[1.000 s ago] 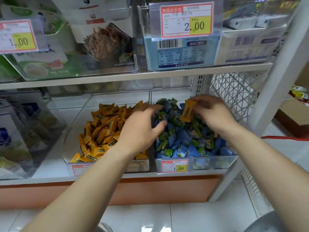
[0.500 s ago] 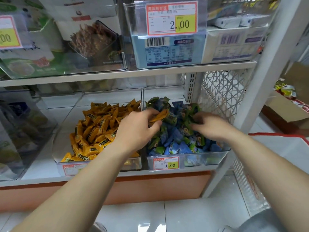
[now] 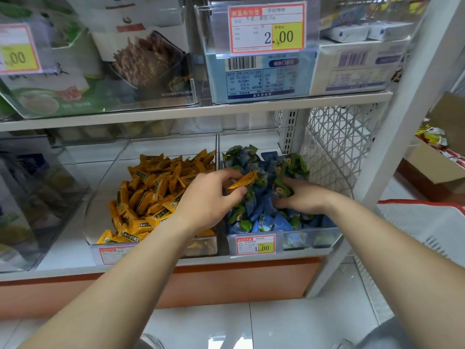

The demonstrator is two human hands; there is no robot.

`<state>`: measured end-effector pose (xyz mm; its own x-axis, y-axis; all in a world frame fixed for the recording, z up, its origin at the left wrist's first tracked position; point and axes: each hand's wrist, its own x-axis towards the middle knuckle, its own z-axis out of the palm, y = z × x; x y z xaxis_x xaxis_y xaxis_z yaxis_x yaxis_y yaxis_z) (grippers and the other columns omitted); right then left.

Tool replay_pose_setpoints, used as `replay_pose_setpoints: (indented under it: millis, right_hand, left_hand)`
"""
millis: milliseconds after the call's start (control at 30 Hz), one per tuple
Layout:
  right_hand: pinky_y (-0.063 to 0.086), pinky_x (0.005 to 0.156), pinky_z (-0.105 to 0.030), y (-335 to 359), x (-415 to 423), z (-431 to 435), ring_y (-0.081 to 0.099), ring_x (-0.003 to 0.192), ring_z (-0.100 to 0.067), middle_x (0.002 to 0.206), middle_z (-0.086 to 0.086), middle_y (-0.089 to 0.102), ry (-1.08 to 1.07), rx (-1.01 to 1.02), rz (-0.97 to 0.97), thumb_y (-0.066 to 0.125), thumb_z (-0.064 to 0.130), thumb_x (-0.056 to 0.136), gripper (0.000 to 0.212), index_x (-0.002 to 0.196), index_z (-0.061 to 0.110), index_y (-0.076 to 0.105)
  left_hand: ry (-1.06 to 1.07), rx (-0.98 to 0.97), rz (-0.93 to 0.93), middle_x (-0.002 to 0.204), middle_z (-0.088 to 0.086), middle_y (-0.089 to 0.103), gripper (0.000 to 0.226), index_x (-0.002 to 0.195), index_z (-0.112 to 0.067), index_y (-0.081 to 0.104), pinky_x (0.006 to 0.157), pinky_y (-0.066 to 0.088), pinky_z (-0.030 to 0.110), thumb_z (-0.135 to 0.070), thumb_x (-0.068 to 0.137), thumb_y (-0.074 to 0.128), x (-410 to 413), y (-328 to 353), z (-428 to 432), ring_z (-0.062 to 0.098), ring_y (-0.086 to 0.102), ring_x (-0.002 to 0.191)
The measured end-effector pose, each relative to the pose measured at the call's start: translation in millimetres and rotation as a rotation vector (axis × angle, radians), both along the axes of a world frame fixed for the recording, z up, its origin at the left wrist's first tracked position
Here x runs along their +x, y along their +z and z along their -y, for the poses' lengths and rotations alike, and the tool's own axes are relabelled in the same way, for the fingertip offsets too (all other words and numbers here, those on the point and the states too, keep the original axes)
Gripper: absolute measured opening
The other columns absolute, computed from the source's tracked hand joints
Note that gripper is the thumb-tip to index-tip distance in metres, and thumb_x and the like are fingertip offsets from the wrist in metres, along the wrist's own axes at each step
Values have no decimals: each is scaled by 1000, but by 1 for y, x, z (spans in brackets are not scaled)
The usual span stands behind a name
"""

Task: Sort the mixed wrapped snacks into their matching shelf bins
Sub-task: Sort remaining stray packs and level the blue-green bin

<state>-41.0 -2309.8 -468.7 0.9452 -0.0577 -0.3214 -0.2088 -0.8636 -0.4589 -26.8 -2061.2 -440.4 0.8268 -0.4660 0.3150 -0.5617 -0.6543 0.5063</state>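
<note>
Head view, white shelf [image 3: 176, 113], tiled floor [image 3: 302, 323]

Shop: price tags [image 3: 266, 28], stocked shelf bins [image 3: 281, 241]

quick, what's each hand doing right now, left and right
Left hand: pinches an orange wrapped snack.
Right hand: fingers dug into the blue and green snacks; cannot tell whether it grips one.
</note>
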Motion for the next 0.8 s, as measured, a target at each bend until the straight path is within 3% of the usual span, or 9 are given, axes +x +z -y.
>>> replay_pose_setpoints:
  millis: [133, 200, 267, 367, 433, 533, 600, 700, 800]
  right_hand:
    - [43, 82, -21, -2, 1, 0, 56, 116, -20, 150, -4, 46, -4, 43, 87, 69, 46, 88, 76, 152, 25, 34]
    - [45, 65, -16, 4, 4, 0, 62, 91, -15, 130, -8, 63, -41, 187, 190, 72, 38, 87, 56, 137, 21, 54]
    - [41, 48, -11, 12, 7, 0, 59, 66, -7, 101, -4, 71, -116, 362, 365, 74, 31, 87, 25, 108, 24, 63]
    - [38, 45, -8, 19, 12, 1, 62, 76, -5, 89, 12, 67, -226, 423, 531, 70, 33, 89, 23, 111, 32, 62]
    - [41, 56, -10, 16, 15, 0, 64, 90, -15, 101, 8, 67, -236, 372, 509, 67, 35, 92, 35, 126, 29, 60]
    - [41, 91, -23, 12, 19, 4, 53, 126, -24, 142, -1, 54, -213, 326, 397, 61, 38, 95, 55, 147, 26, 45]
    - [36, 95, -23, 15, 18, 6, 48, 132, -23, 150, -1, 47, -218, 299, 401, 59, 36, 97, 56, 149, 26, 42]
    - [43, 80, -23, 24, 9, 9, 59, 112, -22, 130, -2, 61, -239, 198, 514, 60, 31, 95, 39, 133, 24, 57]
    - [43, 65, -19, 27, -4, 13, 63, 89, -11, 99, 7, 69, -55, 112, 478, 64, 32, 91, 9, 98, 29, 67]
  left_hand:
    - [17, -30, -21, 89, -16, 68, 32, 118, -30, 67, 65, 39, 13, -46, 90, 64, 3, -1, -1, -2, 59, 80]
    - [25, -62, -36, 94, -14, 69, 32, 118, -29, 67, 69, 43, 13, -45, 90, 65, 4, -2, -1, 2, 62, 87]
    - [33, -104, -51, 95, -15, 70, 27, 113, -33, 68, 72, 49, 17, -44, 89, 66, 4, -1, -1, 2, 64, 88]
    - [34, -166, -84, 89, -17, 71, 15, 103, -41, 63, 75, 54, 27, -43, 88, 68, 4, 0, -3, 1, 66, 84]
    - [31, -178, -94, 90, -15, 72, 17, 105, -39, 64, 77, 55, 32, -42, 89, 68, 2, 1, -3, 3, 67, 85]
    - [33, -165, -90, 91, -17, 70, 25, 112, -31, 68, 79, 55, 31, -41, 89, 68, 0, 3, -2, 3, 66, 87]
    - [37, -159, -76, 90, -22, 67, 24, 112, -31, 67, 77, 53, 22, -39, 90, 68, -1, 3, -4, 1, 64, 88]
    - [61, -136, -6, 94, -22, 63, 25, 113, -27, 69, 72, 39, 2, -37, 90, 68, -1, 3, -8, -3, 57, 86]
    - [90, -103, 40, 105, -15, 67, 30, 115, -23, 71, 75, 37, 9, -39, 89, 68, 2, 2, -11, -5, 52, 94]
